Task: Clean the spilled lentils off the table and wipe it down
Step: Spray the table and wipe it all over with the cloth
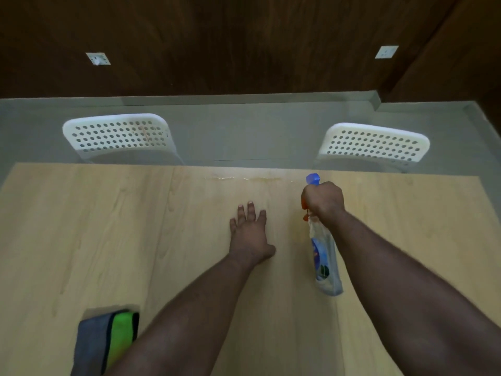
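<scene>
Right hand [324, 198] grips a spray bottle [324, 256], hiding its trigger; left hand [250, 230] lies flat, fingers spread, on the table [95, 226]. Cloths [108, 340] near left, partly cut off. No lentils discernible

Table [95, 226]: pale wood-grain top. Left hand [250, 234]: flat on the table near centre, fingers straight. Right hand [324, 199]: gripping the neck of a spray bottle [324, 256], blue nozzle pointing far, body held above the table. Faint wet streak [244, 179]: along the far edge. Folded cloths [108, 340], grey and green: near left. Two white perforated chairs [119, 137] [374, 143]: beyond the far edge.
</scene>
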Demonstrator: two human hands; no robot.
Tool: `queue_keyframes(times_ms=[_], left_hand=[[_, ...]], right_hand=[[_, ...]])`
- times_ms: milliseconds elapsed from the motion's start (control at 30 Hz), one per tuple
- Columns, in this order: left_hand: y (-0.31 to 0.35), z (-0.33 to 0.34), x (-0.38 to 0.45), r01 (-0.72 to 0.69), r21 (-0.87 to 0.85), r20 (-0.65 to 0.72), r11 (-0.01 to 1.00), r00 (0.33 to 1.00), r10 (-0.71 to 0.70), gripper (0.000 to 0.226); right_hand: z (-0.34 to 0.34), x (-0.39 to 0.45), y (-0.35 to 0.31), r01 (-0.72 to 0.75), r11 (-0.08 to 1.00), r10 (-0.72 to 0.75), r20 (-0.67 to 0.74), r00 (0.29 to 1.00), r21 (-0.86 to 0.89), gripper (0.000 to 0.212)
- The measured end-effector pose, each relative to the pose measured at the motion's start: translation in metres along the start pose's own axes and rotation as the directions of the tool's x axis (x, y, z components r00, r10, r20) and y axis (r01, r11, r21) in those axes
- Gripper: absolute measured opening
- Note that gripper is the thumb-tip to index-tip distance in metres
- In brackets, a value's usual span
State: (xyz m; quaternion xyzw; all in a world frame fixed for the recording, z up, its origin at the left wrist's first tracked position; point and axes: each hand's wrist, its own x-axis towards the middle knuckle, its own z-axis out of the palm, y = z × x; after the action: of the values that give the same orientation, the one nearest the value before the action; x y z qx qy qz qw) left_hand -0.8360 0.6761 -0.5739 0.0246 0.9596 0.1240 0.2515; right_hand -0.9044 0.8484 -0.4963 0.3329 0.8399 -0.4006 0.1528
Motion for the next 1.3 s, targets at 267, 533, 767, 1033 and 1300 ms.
queue_keyframes(times_ms=[267, 533, 767, 1033, 1300], left_hand=[[0.02, 0.025, -0.023, -0.013, 0.031, 0.003, 0.999, 1.0, 0.013, 0.119], [0.027, 0.061, -0.083, -0.04, 0.049, 0.062, 0.998, 0.997, 0.036, 0.131], [0.026, 0.09, -0.142, -0.098, 0.079, 0.094, 0.992, 0.991, 0.09, 0.133], [0.003, 0.13, -0.208, -0.234, 0.117, 0.105, 0.965, 0.969, 0.223, 0.133], [-0.027, 0.161, -0.27, -0.228, 0.115, 0.079, 0.967, 0.972, 0.22, 0.113]], right_hand=[[-0.025, -0.021, 0.045, -0.041, 0.998, 0.039, 0.054, 0.998, 0.04, 0.022], [-0.027, -0.083, 0.104, -0.052, 0.998, 0.049, 0.139, 0.989, 0.02, 0.022], [-0.031, -0.152, 0.173, -0.113, 0.994, 0.112, 0.155, 0.982, 0.002, 0.021], [-0.024, -0.234, 0.245, -0.176, 0.984, 0.176, 0.134, 0.975, -0.01, 0.018], [-0.006, -0.301, 0.3, -0.168, 0.984, 0.176, 0.131, 0.976, -0.065, 0.018]])
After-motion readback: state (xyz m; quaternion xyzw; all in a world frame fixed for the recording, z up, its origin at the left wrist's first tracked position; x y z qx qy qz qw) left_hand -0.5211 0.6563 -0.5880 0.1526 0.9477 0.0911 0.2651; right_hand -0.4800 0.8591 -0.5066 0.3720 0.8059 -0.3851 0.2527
